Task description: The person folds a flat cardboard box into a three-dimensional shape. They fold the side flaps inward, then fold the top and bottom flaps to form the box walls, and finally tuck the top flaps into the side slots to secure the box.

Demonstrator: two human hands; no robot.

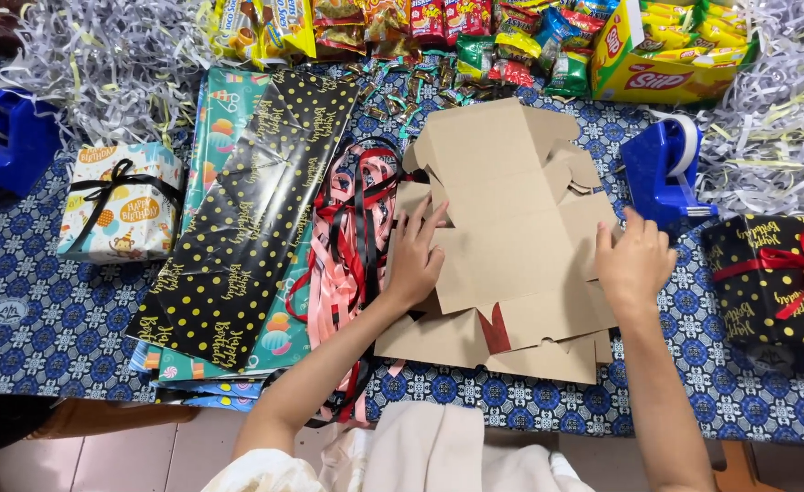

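Seen from above at a table draped in a blue patterned cloth: a stack of flat, unfolded brown cardboard box blanks, taken here as the landmark, lying at the middle of the cloth with both bare hands on it. On the near left edge of the cardboard, the left hand, fingers spread wide and pressed flat on the top sheet, gripping nothing. On the near right edge, the right hand, fingers curled over the sheet's border, apparently pinching it, though the grip itself hidden behind the knuckles. Just left of the cardboard and touching it, a tangle of loose red, pink and black ribbons, likely to snag on a flap and drag along should the top sheet be lifted or slid. Further left, a spread of wrapping-paper sheets topped by a black one with gold dots, prone to creasing if pushed. Right of the cardboard, a blue tape dispenser just beside the right hand, close enough to be knocked; beyond it a black gift box tied with red ribbon. Far left, a pale wrapped gift with black ribbon. Behind the cardboard, bright snack packets and shredded paper, apt to scatter under a swinging flap.
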